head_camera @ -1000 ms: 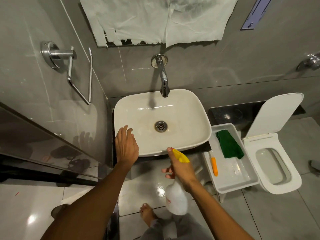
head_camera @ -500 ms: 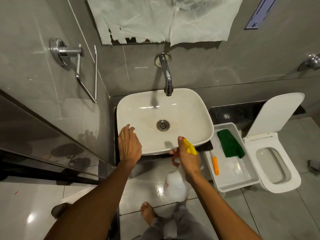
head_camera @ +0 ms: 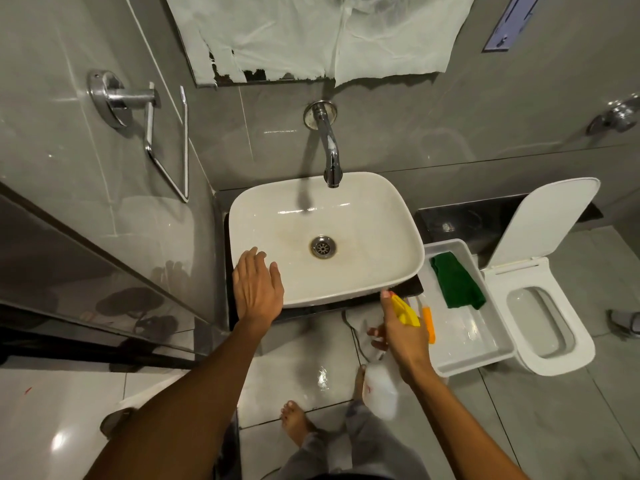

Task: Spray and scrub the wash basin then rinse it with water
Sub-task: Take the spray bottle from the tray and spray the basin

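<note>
Right hand (head_camera: 403,336) grips spray bottle (head_camera: 381,389) by its neck, just below-right of wash basin (head_camera: 398,230); bottle likely light, slick plastic. Left hand (head_camera: 256,289) lies flat and unclenched on the basin's near rim.

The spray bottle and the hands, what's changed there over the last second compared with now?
The right hand, gripping the spray bottle throughout, first rose toward the wash basin's front edge, then swung right toward the white tray, its yellow nozzle now at the basin's front right corner. The left hand stayed flat on the front left rim. Green cloth, tap and toilet did not move.
</note>
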`<state>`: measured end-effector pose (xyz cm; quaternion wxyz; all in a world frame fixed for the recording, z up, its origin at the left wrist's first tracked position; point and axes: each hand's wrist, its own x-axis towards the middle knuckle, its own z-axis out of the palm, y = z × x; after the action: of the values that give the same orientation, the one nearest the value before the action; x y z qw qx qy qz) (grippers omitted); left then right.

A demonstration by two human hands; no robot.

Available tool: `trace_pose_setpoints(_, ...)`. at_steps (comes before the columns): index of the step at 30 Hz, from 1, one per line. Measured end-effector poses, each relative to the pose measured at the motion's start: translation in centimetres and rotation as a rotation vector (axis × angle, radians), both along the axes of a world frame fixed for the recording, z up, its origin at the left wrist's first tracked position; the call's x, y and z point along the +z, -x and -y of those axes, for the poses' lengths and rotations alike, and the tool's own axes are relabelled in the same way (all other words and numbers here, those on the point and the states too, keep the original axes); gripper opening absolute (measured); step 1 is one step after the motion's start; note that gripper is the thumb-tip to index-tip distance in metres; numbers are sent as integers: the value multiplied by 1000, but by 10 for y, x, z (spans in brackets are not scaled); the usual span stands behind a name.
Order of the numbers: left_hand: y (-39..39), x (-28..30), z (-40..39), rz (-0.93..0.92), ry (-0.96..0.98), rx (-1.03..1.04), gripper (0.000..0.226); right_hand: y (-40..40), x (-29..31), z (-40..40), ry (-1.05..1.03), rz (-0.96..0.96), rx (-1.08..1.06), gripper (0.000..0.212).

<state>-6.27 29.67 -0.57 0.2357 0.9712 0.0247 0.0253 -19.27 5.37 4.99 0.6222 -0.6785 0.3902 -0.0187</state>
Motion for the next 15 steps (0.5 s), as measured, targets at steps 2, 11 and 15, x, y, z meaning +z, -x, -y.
trace_pose_setpoints(2,0,0,0,6,-3,1,43,6,-3,-5,-47,-29,41,45)
trace_pose_setpoints(11,-1,3,5,29,30,11,47,-2,-8,-2,-167,-32,66,51)
trace_pose_setpoints(15,3,8,27,105,111,14,56,-9,-7,34,-159,2,-10,49)
